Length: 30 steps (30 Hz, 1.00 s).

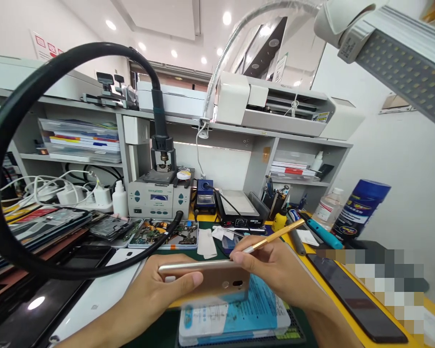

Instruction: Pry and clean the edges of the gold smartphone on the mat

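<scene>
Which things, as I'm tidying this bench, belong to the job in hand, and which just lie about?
In the job:
gold phone, in the left hand
gold-handled tool, in the right hand

Apparently just lying about:
black phone at right
blue can
clear bottle
white-backed device at left

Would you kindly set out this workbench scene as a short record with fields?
Left hand: grips one end of the gold phone
Right hand: holds a gold-handled tool at the phone's upper edge
Phone pose: tilted up, back toward the wearer
Below phone: blue-and-white case
Farther back: tray of circuit boards
Right side: dark phone, blue spray can
</scene>
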Motion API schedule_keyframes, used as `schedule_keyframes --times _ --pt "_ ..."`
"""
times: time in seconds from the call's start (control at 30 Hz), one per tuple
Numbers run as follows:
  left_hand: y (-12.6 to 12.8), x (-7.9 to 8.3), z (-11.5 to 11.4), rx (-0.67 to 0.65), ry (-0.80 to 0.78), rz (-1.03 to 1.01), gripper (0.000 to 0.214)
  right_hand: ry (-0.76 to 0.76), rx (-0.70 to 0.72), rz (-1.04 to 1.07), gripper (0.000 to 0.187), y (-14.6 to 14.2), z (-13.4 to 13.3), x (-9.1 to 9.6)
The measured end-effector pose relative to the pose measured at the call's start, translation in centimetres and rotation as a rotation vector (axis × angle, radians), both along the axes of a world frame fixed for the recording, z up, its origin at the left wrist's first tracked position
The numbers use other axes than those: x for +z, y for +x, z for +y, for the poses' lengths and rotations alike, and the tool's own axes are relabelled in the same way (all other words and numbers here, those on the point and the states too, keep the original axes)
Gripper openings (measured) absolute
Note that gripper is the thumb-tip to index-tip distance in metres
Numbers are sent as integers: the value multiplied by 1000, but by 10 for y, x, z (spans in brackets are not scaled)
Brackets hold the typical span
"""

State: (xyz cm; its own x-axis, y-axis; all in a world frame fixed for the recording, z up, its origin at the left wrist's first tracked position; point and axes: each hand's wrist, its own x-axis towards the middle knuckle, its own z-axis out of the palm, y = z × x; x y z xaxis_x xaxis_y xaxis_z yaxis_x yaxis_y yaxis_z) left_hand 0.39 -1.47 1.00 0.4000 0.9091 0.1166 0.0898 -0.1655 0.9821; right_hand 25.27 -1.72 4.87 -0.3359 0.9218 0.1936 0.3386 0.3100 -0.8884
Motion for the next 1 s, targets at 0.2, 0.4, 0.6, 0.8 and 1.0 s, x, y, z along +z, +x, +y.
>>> schedule_keyframes --times 0.2,0.4,0.6,0.8,1.0 --pt "-3 -2 3 -74 -3 13 38 14 6 -13 23 0 1 2" --pt "-3 -3 2 -74 -16 -14 36 20 15 -16 23 -1 1 1" --pt "-3 -3 1 -78 -17 -26 36 32 30 -8 22 -2 1 -2" --pt "-4 -7 4 -93 -5 -50 35 38 30 -18 24 -3 1 -2" --pt "-4 -12 7 -83 14 -46 36 18 26 -42 27 -4 2 -2"
